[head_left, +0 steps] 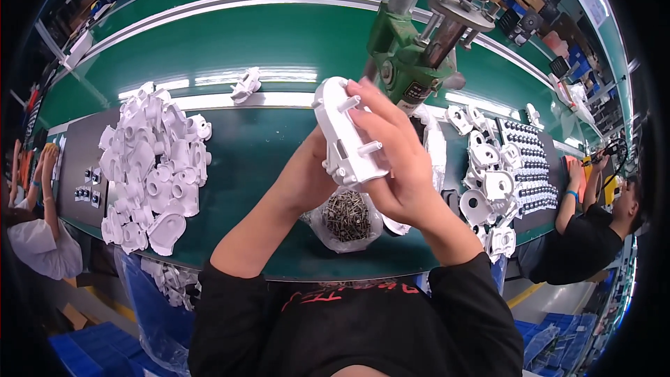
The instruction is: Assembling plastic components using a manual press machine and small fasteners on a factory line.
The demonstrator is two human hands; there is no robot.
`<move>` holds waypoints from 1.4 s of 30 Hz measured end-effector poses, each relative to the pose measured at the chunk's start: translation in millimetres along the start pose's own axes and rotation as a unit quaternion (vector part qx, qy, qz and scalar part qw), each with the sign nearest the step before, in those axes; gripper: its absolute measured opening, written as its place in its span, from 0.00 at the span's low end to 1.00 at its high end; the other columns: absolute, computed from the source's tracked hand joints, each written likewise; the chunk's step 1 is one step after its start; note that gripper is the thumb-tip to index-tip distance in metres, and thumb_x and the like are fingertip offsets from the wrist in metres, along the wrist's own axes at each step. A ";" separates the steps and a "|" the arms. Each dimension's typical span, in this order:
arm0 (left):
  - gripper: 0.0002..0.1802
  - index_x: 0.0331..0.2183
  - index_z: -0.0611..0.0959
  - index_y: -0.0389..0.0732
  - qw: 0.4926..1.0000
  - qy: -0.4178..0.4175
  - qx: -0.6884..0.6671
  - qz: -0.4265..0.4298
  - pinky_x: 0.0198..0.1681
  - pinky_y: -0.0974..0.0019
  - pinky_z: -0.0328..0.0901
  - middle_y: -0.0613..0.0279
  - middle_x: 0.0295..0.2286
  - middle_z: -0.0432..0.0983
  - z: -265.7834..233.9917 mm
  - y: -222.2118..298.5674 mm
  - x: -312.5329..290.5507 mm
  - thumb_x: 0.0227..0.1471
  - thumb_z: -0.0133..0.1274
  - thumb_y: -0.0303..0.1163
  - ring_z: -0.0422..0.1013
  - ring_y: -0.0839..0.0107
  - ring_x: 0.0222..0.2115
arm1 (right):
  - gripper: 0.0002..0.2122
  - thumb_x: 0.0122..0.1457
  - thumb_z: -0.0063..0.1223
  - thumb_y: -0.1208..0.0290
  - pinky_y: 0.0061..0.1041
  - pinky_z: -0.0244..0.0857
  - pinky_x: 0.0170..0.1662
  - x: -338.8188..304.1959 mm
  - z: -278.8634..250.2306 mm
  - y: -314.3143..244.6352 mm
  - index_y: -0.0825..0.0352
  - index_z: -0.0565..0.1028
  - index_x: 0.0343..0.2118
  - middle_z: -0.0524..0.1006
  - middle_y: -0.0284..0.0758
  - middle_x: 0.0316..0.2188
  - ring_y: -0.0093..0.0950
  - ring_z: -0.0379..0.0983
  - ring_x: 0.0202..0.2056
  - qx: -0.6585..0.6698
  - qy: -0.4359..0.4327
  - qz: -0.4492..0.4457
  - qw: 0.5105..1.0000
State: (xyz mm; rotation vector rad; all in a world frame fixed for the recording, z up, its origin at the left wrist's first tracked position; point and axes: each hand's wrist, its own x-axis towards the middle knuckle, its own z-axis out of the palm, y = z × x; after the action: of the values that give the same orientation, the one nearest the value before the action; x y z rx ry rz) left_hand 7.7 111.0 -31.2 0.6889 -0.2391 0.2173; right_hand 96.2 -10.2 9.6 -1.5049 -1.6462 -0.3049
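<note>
A white plastic housing point(340, 132), long and rounded at its far end, is raised above the bench with two pegs sticking out of its side. My right hand point(399, 150) grips it from the right, fingers over its far end and thumb low near its base. From the left, my left hand point(314, 171) holds the same housing, its fingers mostly hidden behind the part. Below both hands sits a clear plastic bag of screws point(347, 218), partly covered by my wrists.
Left stands a heap of white plastic parts point(157, 167); one loose part point(246, 85) lies beyond. A green press point(408, 56) rises ahead. More white parts point(488, 181) and rows of small black-and-white pieces point(530, 167) lie right. People work at left point(45, 237) and right point(586, 230).
</note>
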 end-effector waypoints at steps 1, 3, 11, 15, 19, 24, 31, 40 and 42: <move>0.26 0.54 0.64 0.41 0.999 0.009 0.043 0.010 0.51 0.63 0.62 0.61 0.48 0.67 -2.4 0.3 0.6 0.57 0.42 0.43 0.66 0.70 0.48 | 0.25 0.44 0.58 0.75 0.41 0.54 0.56 -0.2 0.4 -1.1 0.70 0.65 0.48 0.63 0.49 0.53 0.50 0.57 0.56 0.003 -0.001 -0.001 1.000; 0.24 0.53 0.65 0.41 1.000 0.011 0.002 -0.016 0.51 0.62 0.62 0.61 0.48 0.67 -9.5 3.0 1.2 0.57 0.42 0.39 0.66 0.70 0.48 | 0.26 0.46 0.59 0.64 0.38 0.56 0.54 -1.2 -2.4 -5.7 0.70 0.65 0.47 0.63 0.49 0.54 0.47 0.60 0.54 0.051 -0.019 0.039 0.998; 0.16 0.46 0.68 0.37 0.983 0.049 0.169 0.046 0.43 0.68 0.64 0.60 0.40 0.70 -0.3 -0.3 3.8 0.55 0.47 0.27 0.68 0.73 0.39 | 0.19 0.46 0.60 0.68 0.33 0.64 0.47 -12.1 -9.6 5.5 0.71 0.69 0.40 0.64 0.50 0.51 0.42 0.67 0.48 0.035 0.100 0.016 0.994; 0.17 0.46 0.67 0.36 0.978 0.064 0.187 0.073 0.43 0.69 0.63 0.61 0.39 0.70 -4.5 3.2 1.5 0.55 0.50 0.30 0.67 0.75 0.39 | 0.13 0.55 0.50 0.69 0.39 0.61 0.52 -17.8 -5.9 8.2 0.73 0.67 0.37 0.61 0.51 0.51 0.42 0.64 0.52 0.069 0.104 0.005 0.992; 0.19 0.47 0.66 0.36 0.973 0.064 0.212 0.065 0.46 0.68 0.62 0.60 0.40 0.69 1.0 0.4 1.0 0.55 0.49 0.30 0.67 0.74 0.42 | 0.10 0.54 0.47 0.74 0.37 0.62 0.51 -13.9 -6.5 -2.0 0.73 0.66 0.37 0.63 0.50 0.48 0.41 0.64 0.51 0.068 0.082 0.052 0.993; 0.19 0.47 0.66 0.36 0.970 0.053 0.210 0.106 0.50 0.67 0.61 0.59 0.43 0.68 4.6 0.0 1.5 0.56 0.49 0.30 0.65 0.73 0.45 | 0.09 0.54 0.40 0.87 0.25 0.62 0.46 -14.0 0.4 -3.0 0.72 0.65 0.38 0.66 0.45 0.45 0.28 0.67 0.43 0.100 0.108 0.109 0.983; 0.18 0.47 0.66 0.35 0.971 0.040 0.206 0.118 0.49 0.66 0.61 0.59 0.43 0.68 1.9 2.2 -1.6 0.56 0.49 0.29 0.65 0.73 0.45 | 0.07 0.56 0.40 0.83 0.24 0.64 0.44 -12.9 -12.5 4.7 0.71 0.66 0.37 0.67 0.42 0.43 0.25 0.68 0.40 0.204 0.179 0.144 0.952; 0.19 0.48 0.64 0.37 0.956 -0.003 0.274 0.102 0.44 0.69 0.65 0.59 0.40 0.68 10.1 0.8 -3.6 0.55 0.49 0.26 0.67 0.74 0.42 | 0.11 0.55 0.36 0.83 0.28 0.59 0.50 -20.0 3.7 -3.4 0.67 0.57 0.41 0.64 0.44 0.47 0.28 0.64 0.46 0.235 0.107 0.228 0.939; 0.19 0.47 0.63 0.40 0.963 0.030 0.244 0.114 0.36 0.73 0.68 0.57 0.39 0.69 16.7 -1.0 -3.8 0.55 0.49 0.27 0.69 0.75 0.39 | 0.12 0.53 0.37 0.83 0.27 0.59 0.49 -19.1 2.5 -4.5 0.68 0.57 0.41 0.63 0.45 0.47 0.27 0.64 0.44 0.267 0.091 0.256 0.925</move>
State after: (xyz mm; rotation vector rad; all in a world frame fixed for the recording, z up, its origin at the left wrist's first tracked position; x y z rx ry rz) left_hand 1.9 99.0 -20.5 1.1439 -0.2071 0.5273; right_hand 89.3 -22.8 -3.9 -1.3635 -1.0206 0.2688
